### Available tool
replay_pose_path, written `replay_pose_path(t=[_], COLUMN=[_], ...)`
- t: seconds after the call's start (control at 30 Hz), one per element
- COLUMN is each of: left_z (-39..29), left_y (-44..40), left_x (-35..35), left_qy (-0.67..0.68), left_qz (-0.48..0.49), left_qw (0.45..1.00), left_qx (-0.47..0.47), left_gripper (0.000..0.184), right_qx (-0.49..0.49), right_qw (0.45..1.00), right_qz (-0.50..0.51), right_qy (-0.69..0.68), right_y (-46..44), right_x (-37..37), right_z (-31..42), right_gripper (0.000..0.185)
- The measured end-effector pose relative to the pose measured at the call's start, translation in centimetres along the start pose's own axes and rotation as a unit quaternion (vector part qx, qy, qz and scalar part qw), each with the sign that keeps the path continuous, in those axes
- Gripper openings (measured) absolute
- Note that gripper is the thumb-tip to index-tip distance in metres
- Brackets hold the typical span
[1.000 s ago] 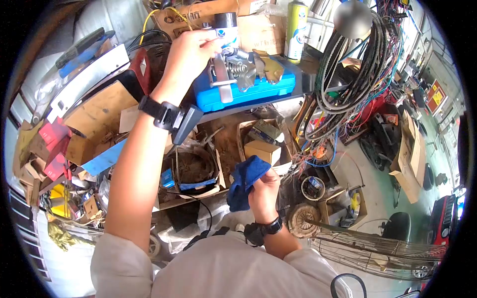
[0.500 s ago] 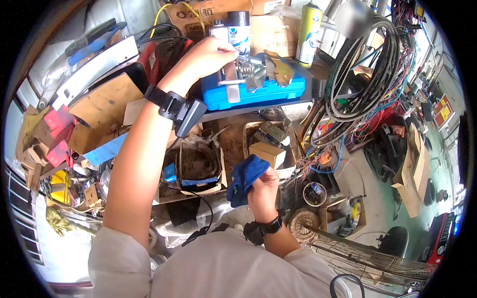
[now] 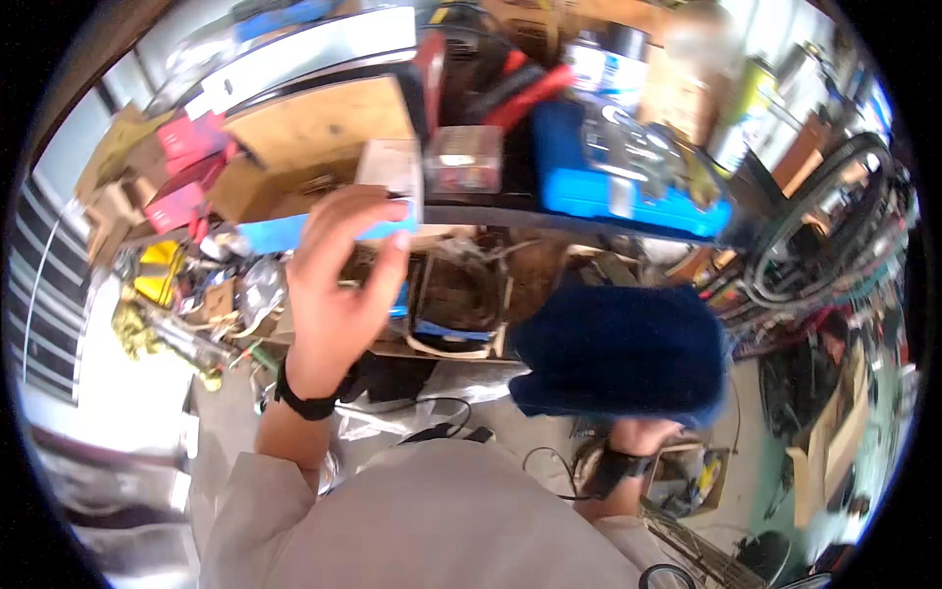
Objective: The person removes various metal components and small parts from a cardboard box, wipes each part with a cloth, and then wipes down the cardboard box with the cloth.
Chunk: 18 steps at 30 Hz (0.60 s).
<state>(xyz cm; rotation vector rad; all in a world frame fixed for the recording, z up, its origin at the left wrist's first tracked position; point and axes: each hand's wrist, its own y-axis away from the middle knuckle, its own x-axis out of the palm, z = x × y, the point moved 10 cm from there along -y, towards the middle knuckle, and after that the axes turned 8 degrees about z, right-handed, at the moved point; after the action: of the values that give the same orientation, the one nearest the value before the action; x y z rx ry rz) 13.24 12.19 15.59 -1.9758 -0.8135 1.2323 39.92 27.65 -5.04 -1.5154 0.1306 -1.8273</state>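
Observation:
My left hand (image 3: 343,275) is raised in front of the open cardboard box, its fingers curved and apart with nothing between them. A dark blue cloth (image 3: 628,353), blurred by motion, spreads above my right hand (image 3: 643,432). It hides most of that hand's fingers, and the cloth hangs from their grip. On the shelf behind, metal parts (image 3: 628,147) with a spring lie on a bright blue case (image 3: 579,187).
A cardboard box (image 3: 324,118) and a small clear box (image 3: 465,157) stand on the shelf. Spray cans (image 3: 743,113) are at the back. Coiled black hoses (image 3: 824,226) hang at right. Boxes of parts (image 3: 687,476) sit below.
My left hand has left the metal parts and come down, its fingers parting. My right hand has moved right with the cloth, now spread wider. The view has turned left.

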Motion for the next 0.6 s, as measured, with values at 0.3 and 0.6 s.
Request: replay_pose_path(t=[0.3,0.6], left_z=[12.4,19.3], left_y=[-1.4,-2.0], left_x=[-6.0,-1.9], left_qy=[-0.147,-0.099], left_qz=[0.104,0.318], left_qw=[0.971,0.928], left_qx=[-0.154,-0.169], left_gripper=[0.015,0.027], right_qx=[0.055,0.092], right_qw=[0.977,0.988], right_qz=[-0.206,-0.117], right_qy=[0.009,-0.038], right_y=[0.6,-0.6], right_x=[-6.0,-2.2], right_z=[-7.1,-10.1], right_gripper=[0.062,0.065])
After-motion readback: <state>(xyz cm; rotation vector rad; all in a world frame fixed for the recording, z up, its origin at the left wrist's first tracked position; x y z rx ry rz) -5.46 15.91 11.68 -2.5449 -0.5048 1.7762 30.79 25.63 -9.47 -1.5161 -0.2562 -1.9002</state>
